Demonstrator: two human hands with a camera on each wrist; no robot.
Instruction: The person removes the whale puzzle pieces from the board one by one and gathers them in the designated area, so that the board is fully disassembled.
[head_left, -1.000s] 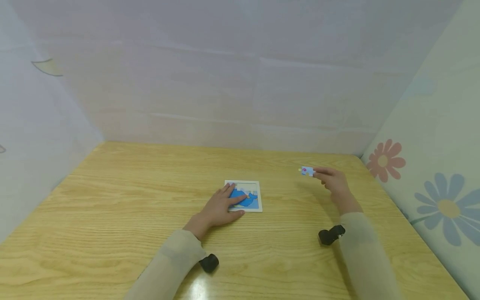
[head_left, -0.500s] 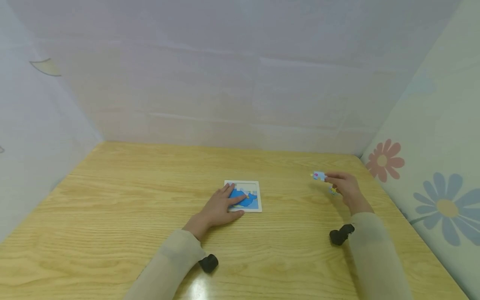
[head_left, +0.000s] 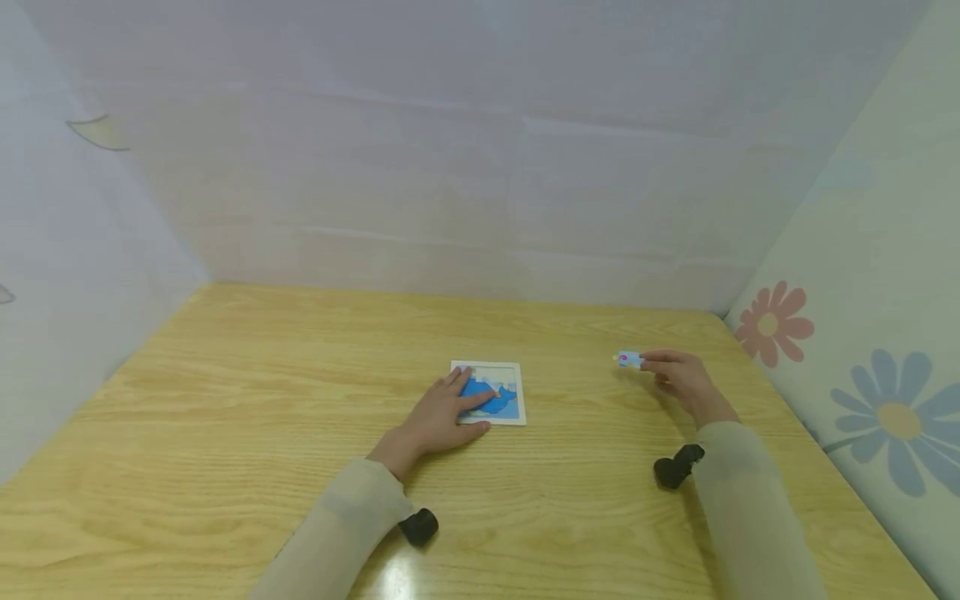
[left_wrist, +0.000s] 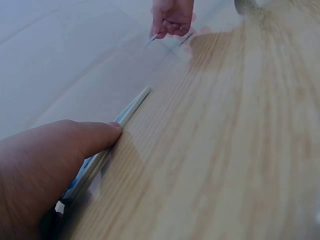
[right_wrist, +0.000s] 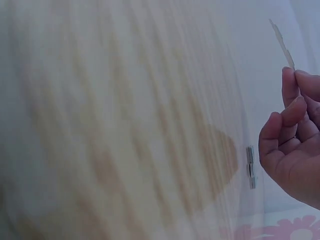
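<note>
A white-framed jigsaw puzzle (head_left: 507, 406) with a blue whale-like picture lies on the wooden table, its upper part showing a pale bare area. My left hand (head_left: 438, 417) rests on its left side with fingers spread and straight; the left wrist view shows the thumb along the near edge of the frame (left_wrist: 132, 111). To the right, above the table, my right hand (head_left: 682, 381) pinches a light-blue puzzle piece (head_left: 628, 359) with a pink swirl between thumb and fingertips. In the right wrist view this piece (right_wrist: 282, 42) appears edge-on, pointing up, while the other fingers curl in.
Beyond the right hand, a small stack of flat pieces (right_wrist: 251, 167) lies on the table (head_left: 300, 350). Pale cloth walls close off the back and sides, the right one printed with flowers (head_left: 898, 421). A black wrist camera (head_left: 678, 467) hangs at the right sleeve.
My right hand has carried the puzzle piece to the right and slightly nearer, drifting back a little left lately. A yellow-and-blue piece seen under it half a second ago is hidden. The left hand stays put.
</note>
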